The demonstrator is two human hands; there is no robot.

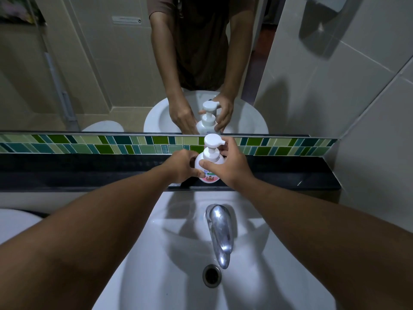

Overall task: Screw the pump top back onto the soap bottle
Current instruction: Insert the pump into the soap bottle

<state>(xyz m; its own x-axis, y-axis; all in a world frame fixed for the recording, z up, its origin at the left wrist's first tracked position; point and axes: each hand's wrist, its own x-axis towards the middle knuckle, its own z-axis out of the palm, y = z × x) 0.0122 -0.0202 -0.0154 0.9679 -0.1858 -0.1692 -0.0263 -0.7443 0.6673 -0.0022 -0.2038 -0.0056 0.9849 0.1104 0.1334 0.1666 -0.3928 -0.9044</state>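
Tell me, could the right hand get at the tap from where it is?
Probably yes. The right hand is on the soap bottle on the ledge; the tap lies nearer, with nothing over it.

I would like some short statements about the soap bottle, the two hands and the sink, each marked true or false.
1. The soap bottle stands on the dark ledge behind the sink. True.
2. The pump top lies in the sink basin. False: it sits on top of the bottle.
3. The left hand holds the bottle body. True.
4. The right hand rests on the tap. False: it is at the bottle's collar, below the pump head.
5. Water runs from the tap. False: no water is visible.
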